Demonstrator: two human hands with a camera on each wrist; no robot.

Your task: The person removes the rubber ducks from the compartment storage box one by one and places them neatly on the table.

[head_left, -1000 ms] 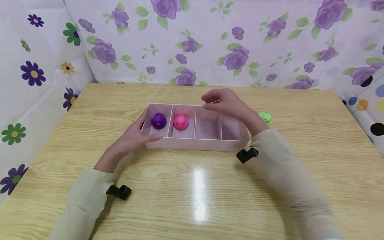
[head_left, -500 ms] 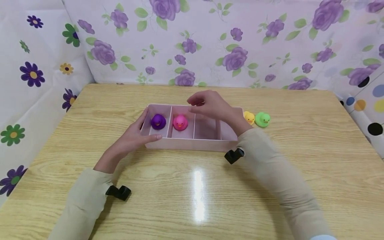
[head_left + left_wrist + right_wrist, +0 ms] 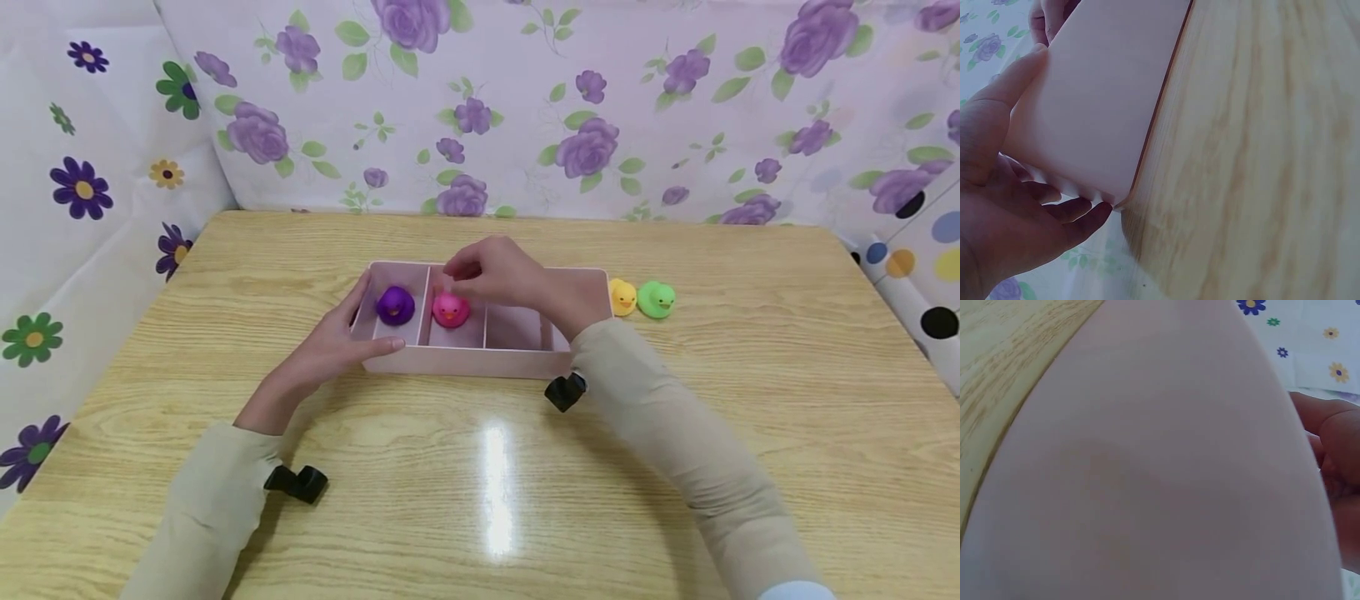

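A long pink divided box (image 3: 480, 360) lies on the table, its left end gripped by my left hand (image 3: 330, 342), thumb on the front wall and fingers round the side. In the left wrist view the fingers (image 3: 1088, 225) curl along that end. A purple rubber duck (image 3: 395, 306) sits in the leftmost compartment, and a pink rubber duck (image 3: 451, 312) in the one beside it. My right hand (image 3: 501, 273) reaches over the box from the right, its fingertips right above the pink duck's head. In the right wrist view the box wall hides much of this hand (image 3: 1341, 450).
Just beyond the box's right end, a yellow rubber duck (image 3: 622, 297) and a green rubber duck (image 3: 657, 299) stand side by side on the wooden table (image 3: 420, 467). Flower-patterned sheeting (image 3: 510, 108) rises behind the table's back edge.
My right hand has moved left across the box and lowered toward the pink duck, uncovering the yellow and green ducks. My left hand stays on the box end.
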